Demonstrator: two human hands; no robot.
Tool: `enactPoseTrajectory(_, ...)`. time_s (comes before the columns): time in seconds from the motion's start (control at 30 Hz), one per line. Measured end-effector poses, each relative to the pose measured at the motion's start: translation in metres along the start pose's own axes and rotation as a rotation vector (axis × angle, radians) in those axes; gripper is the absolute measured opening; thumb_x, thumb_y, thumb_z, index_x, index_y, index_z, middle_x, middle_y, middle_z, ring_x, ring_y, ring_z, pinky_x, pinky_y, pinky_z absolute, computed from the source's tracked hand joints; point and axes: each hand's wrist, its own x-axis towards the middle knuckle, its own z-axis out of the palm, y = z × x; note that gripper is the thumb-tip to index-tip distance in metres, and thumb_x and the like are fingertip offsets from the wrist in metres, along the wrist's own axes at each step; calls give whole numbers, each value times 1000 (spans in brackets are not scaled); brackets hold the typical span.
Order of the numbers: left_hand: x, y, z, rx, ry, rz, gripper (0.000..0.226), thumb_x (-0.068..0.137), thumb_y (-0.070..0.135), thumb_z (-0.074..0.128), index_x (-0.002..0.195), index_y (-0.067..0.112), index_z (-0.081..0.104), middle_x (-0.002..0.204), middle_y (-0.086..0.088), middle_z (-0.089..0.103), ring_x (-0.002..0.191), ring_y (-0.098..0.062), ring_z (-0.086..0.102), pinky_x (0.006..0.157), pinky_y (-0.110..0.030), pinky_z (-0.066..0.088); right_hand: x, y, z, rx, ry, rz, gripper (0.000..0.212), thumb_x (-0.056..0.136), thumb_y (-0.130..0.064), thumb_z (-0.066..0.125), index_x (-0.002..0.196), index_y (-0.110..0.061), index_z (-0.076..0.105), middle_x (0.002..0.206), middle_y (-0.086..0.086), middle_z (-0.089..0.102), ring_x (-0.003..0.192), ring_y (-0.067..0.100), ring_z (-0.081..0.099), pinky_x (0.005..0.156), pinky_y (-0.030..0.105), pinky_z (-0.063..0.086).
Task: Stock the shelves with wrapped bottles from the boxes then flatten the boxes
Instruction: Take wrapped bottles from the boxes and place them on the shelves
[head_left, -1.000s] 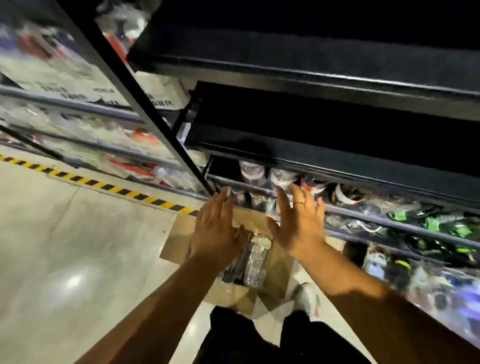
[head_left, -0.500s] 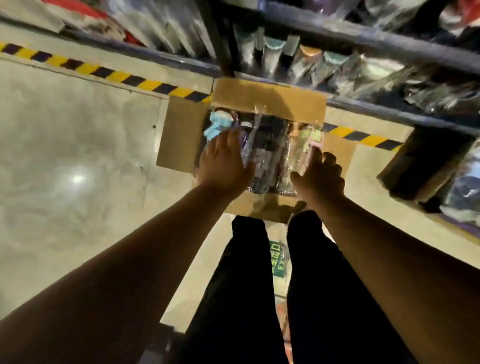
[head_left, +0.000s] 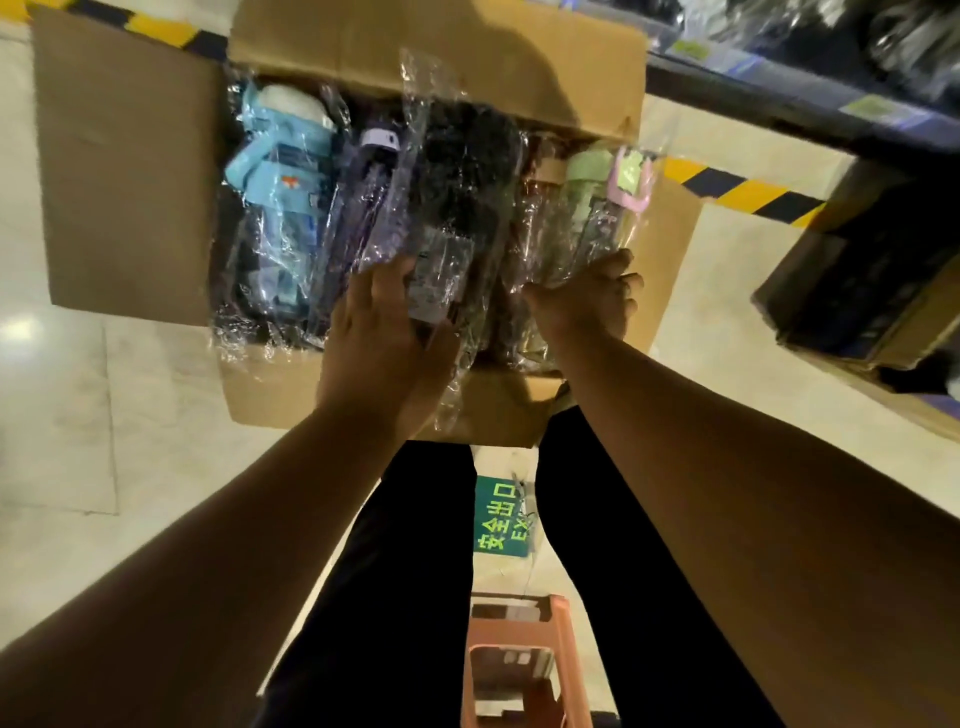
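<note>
1. Bottles in clear wrap lie side by side in the open box (head_left: 130, 171) at 12 o'clock: blue bottle (head_left: 283, 171) on its 9 o'clock side, then purple bottle (head_left: 371, 187), black bottle (head_left: 462, 171), and green bottle (head_left: 587, 197) on the 3 o'clock side.
2. Left grip (head_left: 374, 338) is clenched round the near end of the black bottle, fingers on one side and thumb on the other.
3. Right grip (head_left: 589, 301) is curled round the near end of the green bottle.
4. A second ago both hands were up at the shelf edge, flat and holding nothing. Half a second ago they were dropping over the box. Now each has a bottle, though neither bottle looks lifted clear yet.
5. My reading is that a fresh pick-up round has begun. The box is still well filled, so flattening is a long way off.
6. The crinkled wrap looks slippery, so the hold may slide as the bottles come up.
7. Shelf (head_left: 779, 104) runs across 1 to 2 o'clock. An orange stool (head_left: 519, 665) sits at 6 o'clock on the floor (head_left: 78, 415).
</note>
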Motion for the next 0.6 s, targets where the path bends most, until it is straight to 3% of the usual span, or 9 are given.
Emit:
enactPoseTrajectory(0.1,2,4,-3,-7,-15,-40,62,94,27,60,149,19,32,150,-9,36,138,-27,34,110,-41,31,0,7,-9,76,-12,-36,112,74,-45,81,153,-9,11,150,16,32,135,37,39,105,43,40)
enactPoseTrajectory(0.2,8,8,-12,-85,18,7,53,96,30,59,144,14,40,142,-11,47,128,-24,44,105,-40,40,-18,15,-23,231,-131,-108,107,74,-43,81,152,-9,16,151,14,34,136,33,39,109,44,41)
enactPoseTrajectory(0.3,16,21,-27,-347,-36,-46,44,99,35,54,134,9,48,117,-8,60,103,-21,59,84,-39,52,-55,12,-41,382,-277,-239,105,69,-46,83,148,-10,26,147,12,42,134,30,42,112,46,38)
enactPoseTrajectory(0.37,21,31,-37,-568,-101,-177,50,99,42,53,135,7,47,114,-9,61,95,-21,62,70,-27,51,-79,7,-49,496,-356,-320,99,63,-45,84,143,-15,33,140,1,51,129,19,49,111,34,39)
enactPoseTrajectory(0.43,24,37,-45,-711,-194,-205,60,98,46,56,136,1,45,125,-23,60,100,-33,65,73,-23,57,-106,-3,-57,544,-469,-385,75,74,-32,84,132,-24,38,123,-18,53,114,-3,51,94,6,41)
enactPoseTrajectory(0.47,23,35,-47,-753,-212,-176,58,96,45,58,133,1,47,125,-24,61,104,-33,65,78,-29,59,-115,-7,-57,560,-538,-406,68,80,-29,80,134,-30,38,116,-25,49,108,-11,48,86,2,42)
enactPoseTrajectory(0.53,19,24,-56,-821,-169,-183,45,93,35,66,129,11,54,115,-7,71,101,-19,70,81,-33,60,-130,-16,-55,568,-647,-420,47,92,-40,63,132,-34,40,108,-24,49,101,-9,50,84,13,46)
enactPoseTrajectory(0.6,16,7,-66,-879,-90,-228,42,91,26,70,127,10,57,104,-1,73,92,-11,72,74,-27,60,-131,-27,-48,584,-620,-355,40,101,-43,46,137,-26,45,112,-14,57,98,-1,54,84,24,46)
